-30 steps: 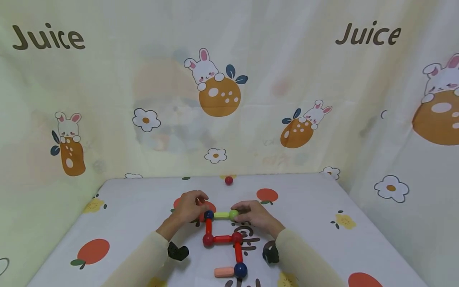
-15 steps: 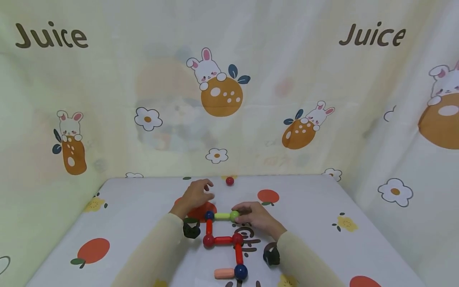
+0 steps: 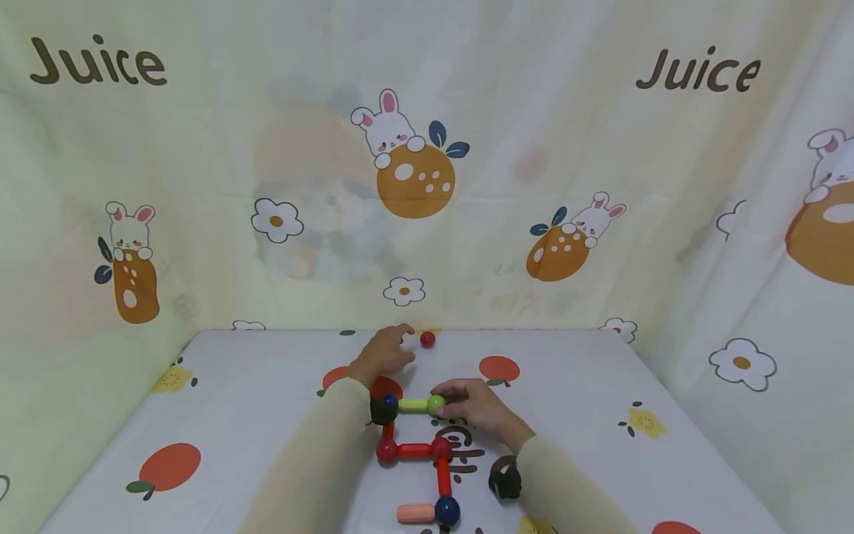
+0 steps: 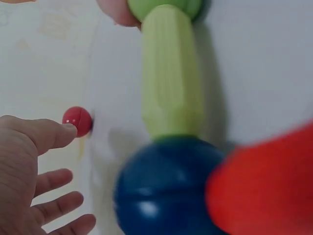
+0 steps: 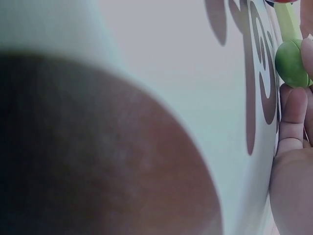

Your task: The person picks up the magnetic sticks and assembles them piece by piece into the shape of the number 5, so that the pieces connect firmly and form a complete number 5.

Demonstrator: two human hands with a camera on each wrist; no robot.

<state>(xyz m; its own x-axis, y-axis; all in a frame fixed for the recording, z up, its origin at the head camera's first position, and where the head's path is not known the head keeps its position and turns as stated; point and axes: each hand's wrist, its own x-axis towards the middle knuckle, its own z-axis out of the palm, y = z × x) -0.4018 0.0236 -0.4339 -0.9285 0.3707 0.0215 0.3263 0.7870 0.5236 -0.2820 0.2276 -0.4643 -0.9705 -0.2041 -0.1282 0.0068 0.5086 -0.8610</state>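
In the head view my left hand (image 3: 383,353) reaches over the far part of the table, fingers spread and holding nothing. Just beyond its fingertips lies a loose red ball (image 3: 428,339), which the left wrist view also shows past the thumb. My right hand (image 3: 483,408) pinches a green ball (image 4: 165,6) between thumb and fingers. That ball joins a yellow-green rod (image 3: 414,406), whose other end meets a blue ball (image 4: 166,191). From there red rods (image 3: 415,450) and red balls (image 3: 387,451) zigzag toward me to a second blue ball (image 3: 447,511) with a pink rod (image 3: 416,513).
A white cloth with printed fruit covers the table (image 3: 253,423). At its back edge hangs a pale curtain (image 3: 320,259) with rabbit prints. The black wrist camera (image 3: 382,412) on my left arm partly hides the far blue ball.
My left hand has left the far blue ball and moved away and to the right, close to the loose red ball. The right hand keeps its pinch on the green ball.
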